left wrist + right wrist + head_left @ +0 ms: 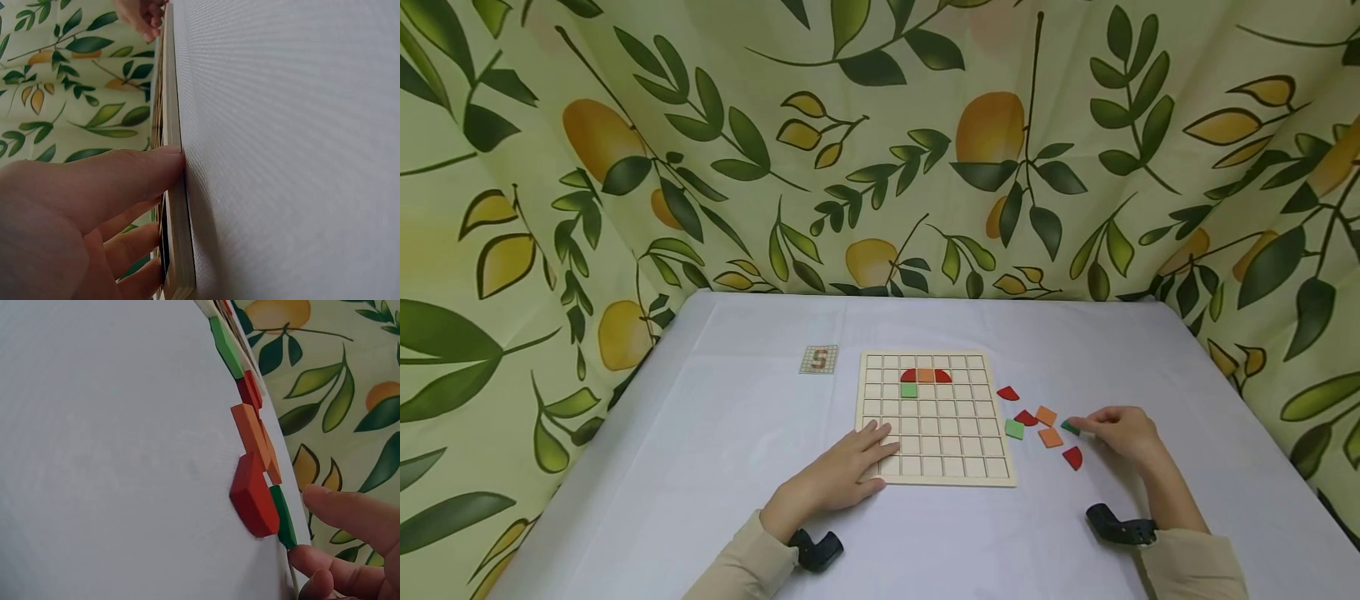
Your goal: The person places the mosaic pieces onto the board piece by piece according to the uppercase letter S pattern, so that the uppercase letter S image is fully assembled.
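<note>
Nearest: left hand (842, 471), fingers extended, laid over the near-left part of the grid board (947, 468), thumb at its edge; nothing gripped. Board lies flat on the tabletop (737, 417).

Right hand (1123, 433), right of the board: a fingertip meets the dark green piece (1070, 427) lying there; the wrist view shows another digit standing off it, so no closed pinch.

Step in hand, as judged: picking up this piece. Best to bring the second digit to the opposite edge, pinch by the sides and lift straight up, since a sideways sweep could nudge the neighbours. Light pressure from the left hand should keep the board from sliding.

Count, loose: dark green 1; red wedges (1072, 458) 3; orange squares (1050, 437) 2; light green square (1014, 429) 1. Total 7.

Count, on the board, towards its far side: green square (909, 390) 1; above it a row of red quarter-rounds (943, 377) 2, flanking orange tile (927, 376) 1. Total 4.

Farther left: pattern card (818, 359) 1, flat. Behind: leaf-print cloth (868, 262).
</note>
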